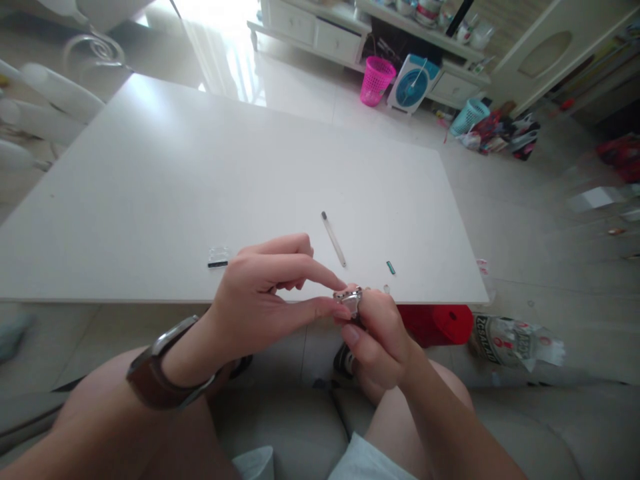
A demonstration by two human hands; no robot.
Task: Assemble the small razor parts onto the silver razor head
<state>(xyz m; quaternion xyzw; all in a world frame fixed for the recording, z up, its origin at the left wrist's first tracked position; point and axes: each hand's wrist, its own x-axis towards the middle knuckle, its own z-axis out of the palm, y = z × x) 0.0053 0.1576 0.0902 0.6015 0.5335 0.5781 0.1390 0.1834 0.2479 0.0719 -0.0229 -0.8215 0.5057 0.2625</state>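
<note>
My right hand [377,340] is closed around a small silver lighter-like object [350,300], held just past the near edge of the white table [200,173]. My left hand [265,297], with a brown watch on its wrist, pinches the metal top of that object between thumb and forefinger. On the table just beyond the hands lie a thin clear tube with a dark tip [333,239], a tiny green piece [391,267] and a small clear bag with a black strip [218,257].
A red container [440,323] and a crumpled printed bag [515,341] lie on the floor under the table's right corner. A pink basket [376,80], a blue fan [414,83] and a white cabinet stand at the far wall. White chairs stand at left.
</note>
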